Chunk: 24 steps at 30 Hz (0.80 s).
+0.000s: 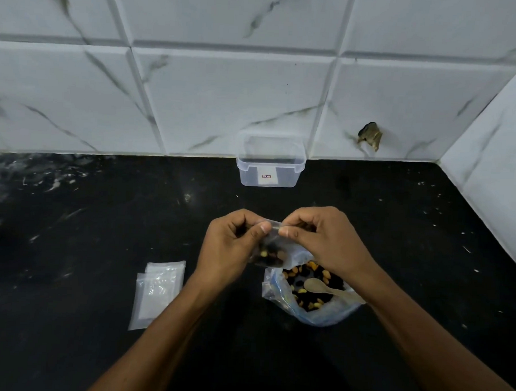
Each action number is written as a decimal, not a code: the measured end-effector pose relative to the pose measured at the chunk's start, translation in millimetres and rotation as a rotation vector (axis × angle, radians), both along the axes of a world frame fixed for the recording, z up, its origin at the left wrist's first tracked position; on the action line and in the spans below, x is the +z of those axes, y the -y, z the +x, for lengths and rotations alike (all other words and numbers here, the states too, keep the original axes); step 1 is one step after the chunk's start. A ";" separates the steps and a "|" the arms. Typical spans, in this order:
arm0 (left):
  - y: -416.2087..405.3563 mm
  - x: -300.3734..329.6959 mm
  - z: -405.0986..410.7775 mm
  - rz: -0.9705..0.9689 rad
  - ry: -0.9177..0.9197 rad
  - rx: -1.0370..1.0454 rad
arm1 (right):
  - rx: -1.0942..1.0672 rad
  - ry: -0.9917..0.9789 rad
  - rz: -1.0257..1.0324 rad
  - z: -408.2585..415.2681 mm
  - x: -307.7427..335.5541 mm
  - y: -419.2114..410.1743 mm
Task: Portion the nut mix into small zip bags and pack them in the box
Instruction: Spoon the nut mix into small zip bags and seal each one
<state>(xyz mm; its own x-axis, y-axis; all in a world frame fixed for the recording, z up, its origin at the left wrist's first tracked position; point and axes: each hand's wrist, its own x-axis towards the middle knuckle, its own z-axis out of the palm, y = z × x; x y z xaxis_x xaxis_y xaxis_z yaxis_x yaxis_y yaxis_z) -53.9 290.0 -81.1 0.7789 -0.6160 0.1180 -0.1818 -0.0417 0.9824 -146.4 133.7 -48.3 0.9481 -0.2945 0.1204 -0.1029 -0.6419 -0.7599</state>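
I have one head-worn view, looking forward and down onto the table (pixel 72 216) from close above. It faces the far tiled wall (pixel 226 90), hands (pixel 234 241) near centre.

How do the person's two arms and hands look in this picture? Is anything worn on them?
Both forearms are bare up to the bottom edge of the picture; no sleeve shows. The left hand and the right hand wear no gloves. No ring, watch or bracelet is visible on the fingers or wrists. The thumbnails that show are short and unpainted.
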 end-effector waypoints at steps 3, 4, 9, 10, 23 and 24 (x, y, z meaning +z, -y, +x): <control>-3.9 1.2 4.3 -0.022 -0.032 0.026 | -0.039 -0.017 0.035 -4.2 -1.2 4.1; -5.4 2.0 6.4 -0.017 -0.037 0.018 | -0.044 -0.013 0.029 -5.0 -1.4 4.9; -6.4 12.2 6.7 0.051 -0.011 -0.123 | -0.025 -0.010 -0.012 -4.1 0.1 3.6; -5.3 14.5 5.4 0.063 -0.002 -0.141 | -0.017 -0.020 -0.008 -3.2 0.1 3.2; -2.6 20.4 9.7 0.095 0.030 -0.152 | -0.059 -0.024 0.071 -3.4 -2.5 3.3; -2.9 20.8 11.3 0.109 0.046 -0.162 | -0.063 -0.029 0.072 -2.9 -2.3 2.9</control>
<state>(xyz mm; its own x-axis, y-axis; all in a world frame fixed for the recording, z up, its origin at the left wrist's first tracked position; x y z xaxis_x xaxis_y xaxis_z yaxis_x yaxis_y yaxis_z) -42.6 292.9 -60.3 0.6640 -0.7438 0.0769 -0.2397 -0.1143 0.9641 -149.3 130.9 -50.6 0.9301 -0.3607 0.0691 -0.1643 -0.5769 -0.8001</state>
